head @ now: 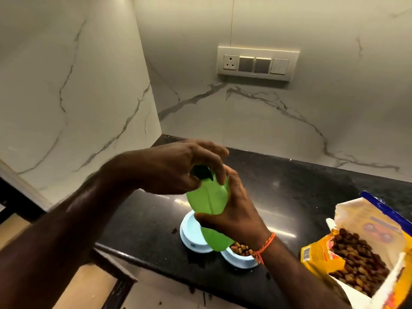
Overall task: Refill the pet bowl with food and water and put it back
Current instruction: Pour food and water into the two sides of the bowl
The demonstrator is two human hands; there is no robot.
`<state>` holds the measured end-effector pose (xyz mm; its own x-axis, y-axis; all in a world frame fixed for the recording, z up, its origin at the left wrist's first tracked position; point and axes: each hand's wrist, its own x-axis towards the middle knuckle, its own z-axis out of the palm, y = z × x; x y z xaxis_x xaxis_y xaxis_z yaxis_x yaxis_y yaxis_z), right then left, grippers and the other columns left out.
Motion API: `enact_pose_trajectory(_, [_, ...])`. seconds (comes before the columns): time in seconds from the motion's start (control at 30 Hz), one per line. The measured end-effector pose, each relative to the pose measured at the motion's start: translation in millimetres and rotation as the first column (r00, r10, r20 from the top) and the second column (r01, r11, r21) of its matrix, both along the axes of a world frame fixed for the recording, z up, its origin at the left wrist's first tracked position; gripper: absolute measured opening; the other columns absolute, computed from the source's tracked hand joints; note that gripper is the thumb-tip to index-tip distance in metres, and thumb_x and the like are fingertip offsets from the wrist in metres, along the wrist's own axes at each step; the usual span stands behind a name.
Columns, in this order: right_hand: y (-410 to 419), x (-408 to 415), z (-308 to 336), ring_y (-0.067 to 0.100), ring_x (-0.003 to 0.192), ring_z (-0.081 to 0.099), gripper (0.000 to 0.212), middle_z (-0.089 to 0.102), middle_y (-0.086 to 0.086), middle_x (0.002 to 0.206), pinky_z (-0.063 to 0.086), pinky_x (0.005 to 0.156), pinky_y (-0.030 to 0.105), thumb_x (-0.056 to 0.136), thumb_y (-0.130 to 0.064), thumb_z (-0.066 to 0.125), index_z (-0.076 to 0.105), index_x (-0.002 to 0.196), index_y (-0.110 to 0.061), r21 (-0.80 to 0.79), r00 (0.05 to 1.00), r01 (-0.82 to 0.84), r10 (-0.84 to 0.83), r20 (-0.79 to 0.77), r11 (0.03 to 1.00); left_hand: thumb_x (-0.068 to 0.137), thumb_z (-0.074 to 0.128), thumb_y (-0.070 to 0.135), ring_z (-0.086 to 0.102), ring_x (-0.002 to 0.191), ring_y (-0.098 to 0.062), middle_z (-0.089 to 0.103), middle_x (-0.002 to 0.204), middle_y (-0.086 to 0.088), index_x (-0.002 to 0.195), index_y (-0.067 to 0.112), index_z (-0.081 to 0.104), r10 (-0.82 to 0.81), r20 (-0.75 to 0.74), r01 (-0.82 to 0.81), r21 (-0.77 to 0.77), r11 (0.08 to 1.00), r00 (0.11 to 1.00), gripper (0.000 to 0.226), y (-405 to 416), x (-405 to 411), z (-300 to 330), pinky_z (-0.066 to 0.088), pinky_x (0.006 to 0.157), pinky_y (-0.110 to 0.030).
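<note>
A: How far along is it?

B: Food looks done: the near cup of the pale blue plastic double pet bowl (196, 236), standing on the black stone bench (289, 186), holds brown kibble (242, 250).

A: And water?

B: Not yet, I'd judge. The far cup looks dry (hard to be sure). The right hand (231, 210) is clamped round a green plastic bottle (208, 202) above the bowl; the left hand (187, 168) grips its dark cap (200, 172). 2 steps remain: pouring, then returning the bowl.

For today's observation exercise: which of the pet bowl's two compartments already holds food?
The right compartment, nearest the open food bag, holds brown kibble. The left compartment, under the green bottle, shows none.
</note>
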<state>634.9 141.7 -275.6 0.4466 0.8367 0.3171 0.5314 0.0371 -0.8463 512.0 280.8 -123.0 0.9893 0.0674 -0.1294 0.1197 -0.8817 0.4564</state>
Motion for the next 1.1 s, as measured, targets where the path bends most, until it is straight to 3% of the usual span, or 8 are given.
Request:
enact_pose_trajectory(0.17, [16, -11, 9, 0.004, 0.125, 0.052, 0.109, 0.047, -0.013, 0.142, 0.049, 0.102, 0.032, 0.056, -0.035, 0.095, 0.031, 0.145, -0.042, 0.014, 0.996, 0.086, -0.086, 0.022, 0.996, 0.078, 0.049, 0.083, 0.057, 0.107, -0.009, 0.060, 0.124, 0.009, 0.131, 0.038, 0.053, 0.243, 0.071, -0.253, 0.311, 0.916, 0.967, 0.070, 27, 0, 9, 0.051, 0.087, -0.029])
enact_pose_trajectory(0.27, [28, -21, 7, 0.005, 0.125, 0.050, 0.111, 0.045, -0.016, 0.143, 0.050, 0.101, 0.031, 0.057, -0.039, 0.095, 0.026, 0.144, -0.050, -0.008, 0.994, 0.100, -0.099, 0.043, 0.995, 0.081, 0.038, 0.082, 0.063, 0.072, -0.009, 0.067, 0.081, 0.011, 0.105, 0.032, 0.064, 0.291, 0.161, -0.332, 0.375, 0.866, 0.943, 0.061, 28, -4, 12, 0.055, 0.068, -0.032])
enact_pose_trajectory(0.47, [48, -42, 0, 0.006, 0.124, 0.052, 0.110, 0.045, -0.014, 0.141, 0.051, 0.099, 0.034, 0.058, -0.036, 0.094, 0.029, 0.147, -0.041, 0.005, 0.989, 0.143, -0.143, 0.043, 0.990, 0.083, 0.059, 0.049, 0.044, 0.127, -0.004, 0.044, 0.139, 0.018, 0.128, 0.056, 0.049, -0.006, 0.006, 0.006, 0.071, 0.997, 1.000, 0.047, 46, -27, 12, 0.045, 0.103, -0.030])
enact_pose_trajectory(0.63, [63, -59, 3, -0.007, 0.128, 0.043, 0.114, 0.037, -0.030, 0.140, 0.042, 0.102, 0.016, 0.060, -0.033, 0.093, 0.018, 0.140, -0.064, 0.007, 0.984, 0.144, -0.144, 0.106, 0.990, 0.069, 0.029, 0.090, 0.060, 0.104, -0.013, 0.063, 0.121, 0.005, 0.135, 0.038, 0.051, 0.232, -0.002, -0.208, 0.438, 0.874, 0.973, 0.087, 57, -29, 14, 0.054, 0.087, -0.036])
enact_pose_trajectory(0.73, [70, -64, 2, 0.000, 0.123, 0.048, 0.108, 0.043, -0.018, 0.138, 0.048, 0.098, 0.026, 0.059, -0.038, 0.091, 0.022, 0.139, -0.059, -0.012, 0.983, 0.166, -0.165, 0.081, 0.986, 0.092, 0.056, 0.054, 0.054, 0.106, -0.008, 0.057, 0.120, 0.012, 0.122, 0.045, 0.059, 0.024, -0.008, -0.020, 0.316, 0.949, 1.000, 0.032, 65, -31, 9, 0.050, 0.089, -0.028])
enact_pose_trajectory(0.8, [72, -65, -1, 0.000, 0.124, 0.049, 0.109, 0.045, -0.015, 0.139, 0.046, 0.098, 0.022, 0.060, -0.037, 0.091, 0.022, 0.141, -0.055, 0.005, 0.978, 0.202, -0.202, 0.042, 0.979, 0.090, 0.066, 0.030, 0.041, 0.132, -0.007, 0.043, 0.144, 0.015, 0.121, 0.054, 0.055, -0.098, -0.001, 0.097, 0.143, 0.985, 0.995, 0.041, 71, -37, 6, 0.042, 0.105, -0.028])
enact_pose_trajectory(1.0, [79, -69, -7, 0.007, 0.127, 0.050, 0.099, 0.047, -0.009, 0.140, 0.048, 0.102, 0.032, 0.060, -0.040, 0.088, 0.032, 0.141, -0.040, 0.009, 0.967, 0.253, -0.254, 0.011, 0.967, 0.062, 0.018, 0.100, 0.058, 0.108, -0.020, 0.058, 0.127, -0.002, 0.139, 0.036, 0.045, 0.253, 0.101, -0.271, 0.436, 0.858, 0.962, 0.103, 78, -38, -6, 0.053, 0.088, -0.038])
enact_pose_trajectory(1.1, [81, -75, -7, 0.007, 0.127, 0.050, 0.102, 0.046, -0.010, 0.141, 0.046, 0.102, 0.028, 0.059, -0.043, 0.088, 0.029, 0.143, -0.041, -0.007, 0.969, 0.246, -0.245, 0.030, 0.969, 0.081, 0.041, 0.079, 0.058, 0.098, -0.015, 0.055, 0.112, 0.007, 0.129, 0.040, 0.050, 0.127, 0.087, -0.150, 0.349, 0.925, 0.988, 0.063, 79, -39, -12, 0.053, 0.079, -0.032])
